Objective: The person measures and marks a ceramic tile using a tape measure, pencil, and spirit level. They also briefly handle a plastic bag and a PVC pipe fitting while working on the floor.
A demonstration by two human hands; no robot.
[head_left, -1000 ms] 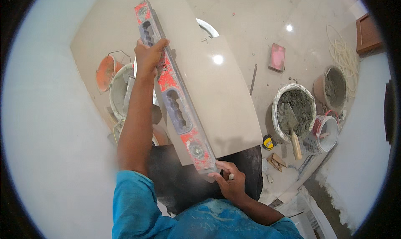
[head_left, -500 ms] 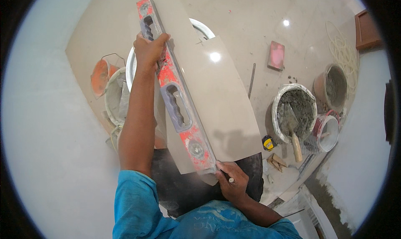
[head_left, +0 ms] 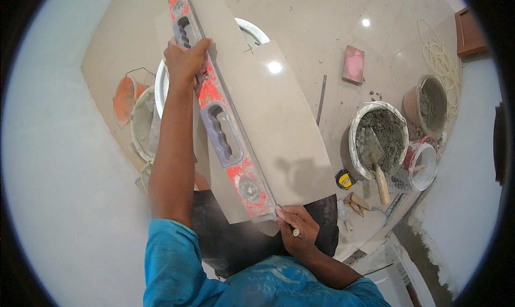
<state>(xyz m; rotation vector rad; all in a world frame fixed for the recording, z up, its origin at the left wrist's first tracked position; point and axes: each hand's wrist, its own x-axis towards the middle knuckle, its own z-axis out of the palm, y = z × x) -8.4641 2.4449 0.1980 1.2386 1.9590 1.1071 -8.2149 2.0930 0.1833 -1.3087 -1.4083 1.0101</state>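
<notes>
A long red spirit level [head_left: 212, 92] with grey grips, smeared with cement, lies lengthwise over a large beige tile [head_left: 279, 114]. My left hand [head_left: 184, 61] is closed round the level's upper half, thumb on its right edge. At the level's near end, my right hand [head_left: 301, 229] pinches a thin marking stick, perhaps a pencil; its pale butt end [head_left: 296, 232] pokes out between the fingers. Its tip meets the tile's near edge beside the level's corner, mostly hidden by my fingers. Dark cloth [head_left: 322, 210] over my lap lies under the tile's near side.
A white round rim [head_left: 253, 29] shows under the tile. At right stand a mortar bucket [head_left: 378, 140] with a trowel [head_left: 382, 183], another bucket [head_left: 426, 106], a tape measure [head_left: 344, 179] and a pink block [head_left: 353, 65]. An orange bucket [head_left: 124, 100] stands at left.
The level, tile and my left hand sit slightly farther left in the picture, and so does much of the background. My right hand stays at the level's near end. Both grips are unchanged.
</notes>
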